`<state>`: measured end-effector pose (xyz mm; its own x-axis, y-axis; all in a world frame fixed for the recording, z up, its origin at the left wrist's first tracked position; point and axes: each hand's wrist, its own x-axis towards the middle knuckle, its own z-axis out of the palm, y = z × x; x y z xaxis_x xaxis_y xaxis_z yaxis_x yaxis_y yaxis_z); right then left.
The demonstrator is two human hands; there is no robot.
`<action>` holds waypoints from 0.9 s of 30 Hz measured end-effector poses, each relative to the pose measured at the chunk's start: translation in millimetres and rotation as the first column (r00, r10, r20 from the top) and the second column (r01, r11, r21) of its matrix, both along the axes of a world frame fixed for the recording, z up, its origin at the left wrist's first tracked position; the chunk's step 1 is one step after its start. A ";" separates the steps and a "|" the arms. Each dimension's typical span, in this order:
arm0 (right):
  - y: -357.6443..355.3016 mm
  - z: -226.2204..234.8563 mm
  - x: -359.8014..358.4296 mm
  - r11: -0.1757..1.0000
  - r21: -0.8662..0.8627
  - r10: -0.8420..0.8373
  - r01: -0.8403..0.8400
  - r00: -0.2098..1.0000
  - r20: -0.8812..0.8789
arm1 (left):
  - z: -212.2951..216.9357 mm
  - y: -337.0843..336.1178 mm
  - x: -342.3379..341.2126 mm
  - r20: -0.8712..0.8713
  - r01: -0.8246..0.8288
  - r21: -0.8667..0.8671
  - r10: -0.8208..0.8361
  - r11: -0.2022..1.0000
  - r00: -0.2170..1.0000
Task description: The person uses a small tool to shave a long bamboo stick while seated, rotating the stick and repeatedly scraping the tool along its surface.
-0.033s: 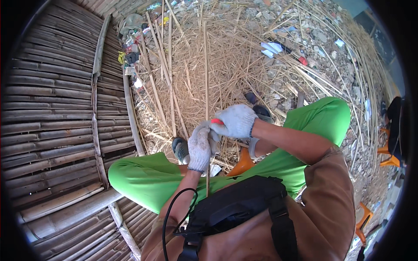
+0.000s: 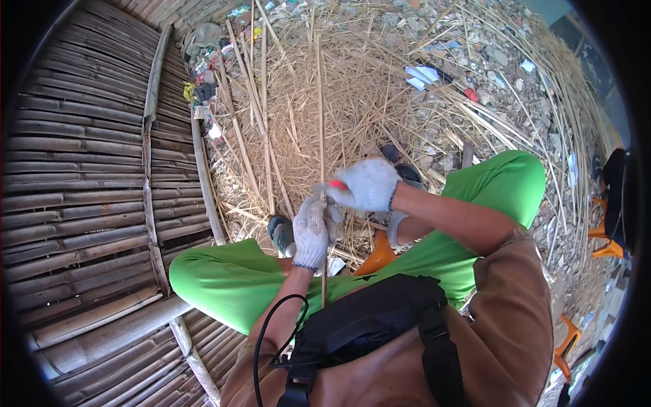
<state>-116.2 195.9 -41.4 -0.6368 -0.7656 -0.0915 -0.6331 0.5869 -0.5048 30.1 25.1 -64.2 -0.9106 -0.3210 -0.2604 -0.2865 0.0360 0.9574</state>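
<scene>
Gloved left hand (image 2: 312,232) clamps its grip around a long thin pale bamboo strip (image 2: 321,115), which runs up past the grip; right hand (image 2: 366,184) pinches a red-handled tool (image 2: 337,184) against it just above.

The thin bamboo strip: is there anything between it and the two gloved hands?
Nothing visible. The left hand is closed around the thin bamboo strip, and the right hand meets it just above, holding a red-handled tool against it. Only the white gloves lie between skin and strip.
</scene>
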 end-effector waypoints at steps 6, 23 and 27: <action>6.9 1.0 -27.8 0.996 0.012 -0.090 0.090 0.996 0.002 | 12.2 11.1 5.5 0.066 0.004 0.303 -0.025 0.953 0.998; 24.2 11.7 -81.1 0.983 0.031 -0.178 0.181 0.979 -0.098 | 8.5 12.2 16.1 0.066 0.075 0.276 -0.097 0.958 0.993; 13.3 15.4 -20.7 0.999 0.053 0.012 -0.011 1.000 -0.028 | 3.8 7.0 16.2 0.027 0.098 0.187 -0.105 0.977 0.994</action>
